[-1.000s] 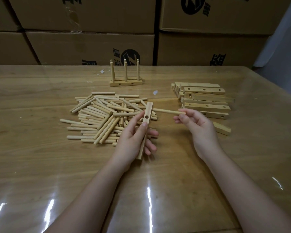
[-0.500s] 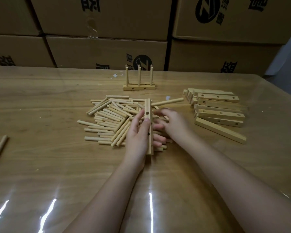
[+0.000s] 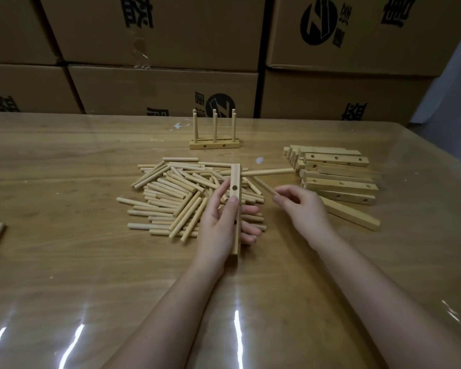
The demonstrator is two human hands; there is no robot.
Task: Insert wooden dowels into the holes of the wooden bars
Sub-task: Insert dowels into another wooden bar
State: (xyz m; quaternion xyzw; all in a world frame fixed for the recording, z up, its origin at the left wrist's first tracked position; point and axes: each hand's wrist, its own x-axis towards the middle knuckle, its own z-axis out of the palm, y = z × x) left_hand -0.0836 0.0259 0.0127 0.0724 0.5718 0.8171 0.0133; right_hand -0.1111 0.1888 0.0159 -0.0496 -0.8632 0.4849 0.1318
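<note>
Wooden bar (image 3: pixel 235 190), pale, square-sectioned, one round hole facing up, long axis running away from the person, over the dowel pile (image 3: pixel 171 193), left hand (image 3: pixel 218 225) with fingers curled round it, inserted dowel (image 3: pixel 269 172) jutting rightward from far end, right hand (image 3: pixel 301 209) pinching second dowel (image 3: pixel 264 186), angled toward bar.

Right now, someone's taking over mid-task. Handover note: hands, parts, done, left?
Left hand grips a bar pointing away, over the dowel pile; its middle hole shows empty.
Right hand pinches a loose dowel just right of the bar.
A second dowel sticks out sideways from the bar's far end, apparently seated.
Done: one finished bar with three upright dowels, at the back.
Left: fill this bar, then the bar stack on the right.
</note>
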